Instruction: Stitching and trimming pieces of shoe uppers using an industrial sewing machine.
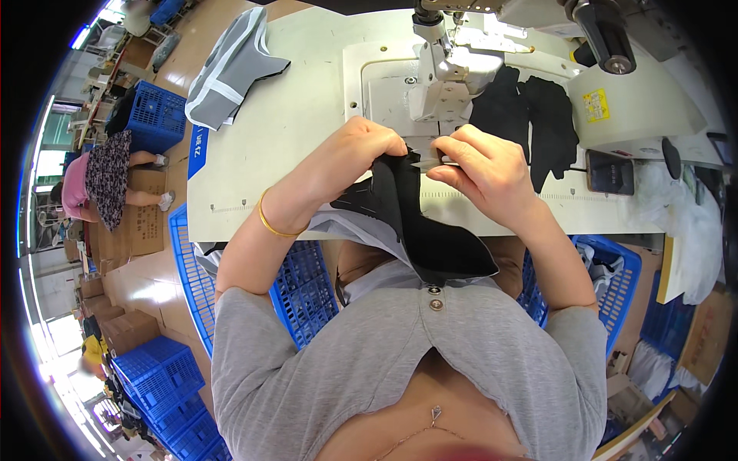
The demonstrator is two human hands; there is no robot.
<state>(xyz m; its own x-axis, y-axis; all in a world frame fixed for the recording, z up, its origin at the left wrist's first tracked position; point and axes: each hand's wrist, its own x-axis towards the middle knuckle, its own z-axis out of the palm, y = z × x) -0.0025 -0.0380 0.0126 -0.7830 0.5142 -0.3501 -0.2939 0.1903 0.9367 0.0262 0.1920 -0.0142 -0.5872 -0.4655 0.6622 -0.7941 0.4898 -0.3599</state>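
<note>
My left hand (367,146) is closed, pinching the upper edge of a black fabric piece (438,244). The cloth hangs over the table's front edge toward my lap, its grey side (350,229) showing at the left. Close by, my right hand (488,165) is closed around a small silver tool, apparently thread snips (427,162), mostly hidden by the fingers. Its pointed tip is beside the fabric's top edge. Just beyond both hands stands the head of a sewing machine (446,96), above its pale bed plate (380,88).
Grey pieces with white strips (231,73) lie at the table's far left. Black cut pieces (550,123) and a phone (610,172) are at the right. Blue baskets (304,292) flank my lap. Another person (104,180) bends over at the far left.
</note>
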